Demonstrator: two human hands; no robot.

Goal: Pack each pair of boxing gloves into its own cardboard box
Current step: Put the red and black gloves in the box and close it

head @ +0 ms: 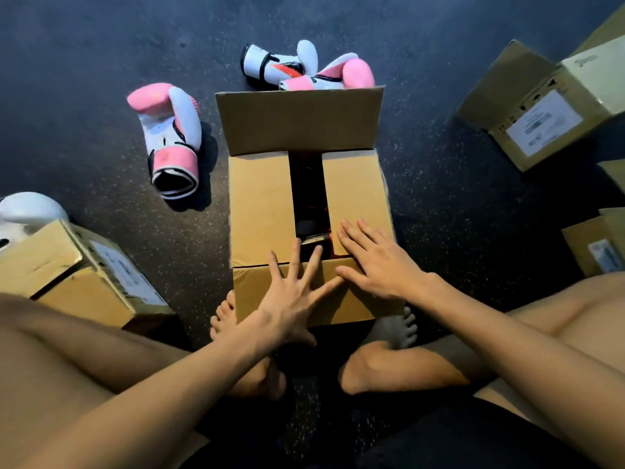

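L hand (291,299) & R hand (375,262) flat on box (260,204) flaps, fingers straight, gripping nothing; box long axis away from person; pink glove (170,137) left of it, cuff nearward

The plain tan cardboard box (260,204) shows black and orange-red inside. The padded pink-and-white boxing glove (170,130) has black trim; the charcoal floor (84,62) carries pale speckles.
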